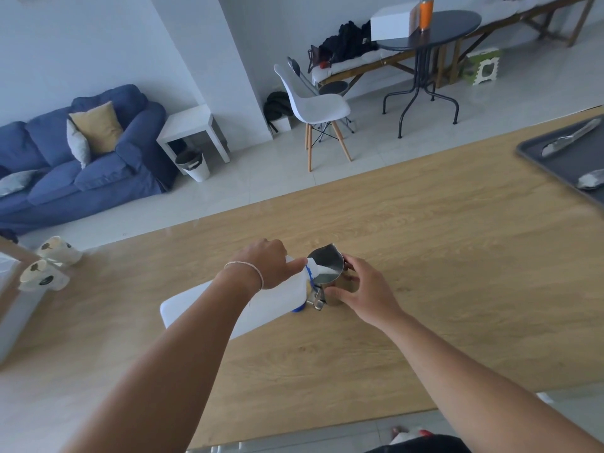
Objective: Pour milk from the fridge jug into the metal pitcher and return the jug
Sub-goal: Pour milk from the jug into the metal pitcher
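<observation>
Two hands at work: milk going into the pitcher

Two of my bare hands meet near the middle of a long wooden bench (425,230). My left hand (264,263) has its grip curled over the neck end of a white plastic jug (228,308), which is tipped well over toward the right, its body slanting down and left under my forearm. A thin bracelet (248,268) sits on that wrist. The jug's spout, with blue trim, rests at the rim of the metal pitcher (330,273), and white milk (327,273) shows inside the pitcher. My right hand (362,292) has its grip wrapped round the pitcher's right side, fingers curled behind, thumb in front. The pitcher stands upright on the bench, its handle facing me, touching the jug.

Two pale printed cups (49,266) lie on their sides at the bench's far left edge. A dark tray (555,165) with silvery utensils sits at the right edge. Beyond the bench are a blue sofa (81,158), a white chair (313,106) and a round dark table (431,31).
</observation>
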Demonstrator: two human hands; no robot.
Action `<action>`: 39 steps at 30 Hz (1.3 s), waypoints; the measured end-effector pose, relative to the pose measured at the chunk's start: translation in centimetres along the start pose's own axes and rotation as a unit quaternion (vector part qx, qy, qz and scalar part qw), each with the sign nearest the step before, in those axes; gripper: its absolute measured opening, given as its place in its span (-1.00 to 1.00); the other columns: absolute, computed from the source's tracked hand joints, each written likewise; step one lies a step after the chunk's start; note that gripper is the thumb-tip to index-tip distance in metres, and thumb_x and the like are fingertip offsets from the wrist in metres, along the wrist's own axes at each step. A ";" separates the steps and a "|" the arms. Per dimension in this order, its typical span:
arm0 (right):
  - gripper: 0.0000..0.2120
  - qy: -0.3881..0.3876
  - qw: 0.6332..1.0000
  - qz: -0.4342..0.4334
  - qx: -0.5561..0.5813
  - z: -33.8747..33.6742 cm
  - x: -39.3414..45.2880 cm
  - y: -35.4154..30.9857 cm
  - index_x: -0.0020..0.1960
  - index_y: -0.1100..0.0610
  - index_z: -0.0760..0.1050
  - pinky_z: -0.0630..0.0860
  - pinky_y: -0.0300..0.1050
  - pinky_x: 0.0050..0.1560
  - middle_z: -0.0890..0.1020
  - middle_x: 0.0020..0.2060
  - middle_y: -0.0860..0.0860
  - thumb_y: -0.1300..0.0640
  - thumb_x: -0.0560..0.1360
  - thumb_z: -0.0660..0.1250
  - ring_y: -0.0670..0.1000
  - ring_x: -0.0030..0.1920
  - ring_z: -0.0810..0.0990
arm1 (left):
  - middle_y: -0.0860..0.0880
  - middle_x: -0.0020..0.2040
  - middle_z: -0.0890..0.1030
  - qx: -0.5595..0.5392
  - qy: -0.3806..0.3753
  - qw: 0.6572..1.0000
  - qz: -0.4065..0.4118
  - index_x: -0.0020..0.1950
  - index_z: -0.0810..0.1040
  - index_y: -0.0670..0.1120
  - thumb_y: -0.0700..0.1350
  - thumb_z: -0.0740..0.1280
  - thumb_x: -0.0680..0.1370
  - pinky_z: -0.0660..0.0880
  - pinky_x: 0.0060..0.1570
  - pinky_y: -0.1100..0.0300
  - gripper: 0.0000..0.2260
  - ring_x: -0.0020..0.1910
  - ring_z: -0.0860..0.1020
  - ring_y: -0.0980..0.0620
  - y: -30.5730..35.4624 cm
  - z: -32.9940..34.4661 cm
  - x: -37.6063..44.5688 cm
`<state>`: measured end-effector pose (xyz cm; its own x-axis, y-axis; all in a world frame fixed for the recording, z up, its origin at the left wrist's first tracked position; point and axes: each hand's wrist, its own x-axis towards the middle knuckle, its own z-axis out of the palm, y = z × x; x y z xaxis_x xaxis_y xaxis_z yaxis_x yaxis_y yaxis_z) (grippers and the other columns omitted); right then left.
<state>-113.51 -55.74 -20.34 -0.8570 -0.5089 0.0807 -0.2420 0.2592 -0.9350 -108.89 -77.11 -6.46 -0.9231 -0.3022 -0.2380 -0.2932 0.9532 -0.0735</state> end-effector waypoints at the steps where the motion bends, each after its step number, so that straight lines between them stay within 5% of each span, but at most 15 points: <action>1: -0.18 0.000 1.000 -0.001 0.001 0.0 0.0 0.0 0.49 -0.06 0.37 0.60 0.01 0.21 0.59 0.23 -0.17 -0.25 0.33 0.57 -0.12 0.21 0.59 | -0.01 -0.29 0.53 0.001 0.001 1.000 -0.001 -0.27 0.51 -0.03 0.42 0.13 0.51 0.30 -0.42 0.14 -0.46 -0.34 0.49 0.00 0.0 0.0 0.0; 15: -0.22 0.006 1.000 -0.001 0.006 0.2 0.0 0.1 0.48 -0.10 0.38 0.60 -0.01 0.22 0.57 0.22 -0.23 -0.22 0.34 0.57 -0.19 0.20 0.57 | -0.03 -0.23 0.58 0.021 -0.011 1.000 0.005 -0.15 0.60 -0.08 0.40 0.14 0.53 0.35 -0.37 0.15 -0.44 -0.25 0.53 0.00 -0.5 -0.4 -0.1; 22: -0.15 0.004 1.000 -0.002 0.002 0.2 0.0 0.0 0.49 -0.07 0.37 0.60 -0.02 0.22 0.58 0.23 -0.20 -0.37 0.31 0.49 -0.16 0.22 0.57 | -0.02 -0.22 0.57 0.032 -0.010 0.999 0.003 -0.15 0.58 -0.07 0.42 0.13 0.52 0.32 -0.39 0.15 -0.43 -0.27 0.52 0.01 -0.4 -0.5 0.0; 39: -0.25 0.019 1.000 0.000 -0.005 0.5 -0.5 -0.2 0.46 -0.09 0.39 0.61 0.01 0.20 0.59 0.20 -0.20 -0.25 0.35 0.54 -0.14 0.20 0.58 | -0.01 -0.27 0.55 0.027 0.001 1.000 -0.004 -0.18 0.58 -0.06 0.42 0.15 0.51 0.32 -0.41 0.17 -0.44 -0.33 0.48 0.04 -0.6 -1.0 -0.1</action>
<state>-112.80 -55.98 -20.34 -0.8738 -0.4771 0.0941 -0.2461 0.2669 -0.9318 -108.86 -77.61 -5.38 -0.9211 -0.3102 -0.2354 -0.2869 0.9493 -0.1283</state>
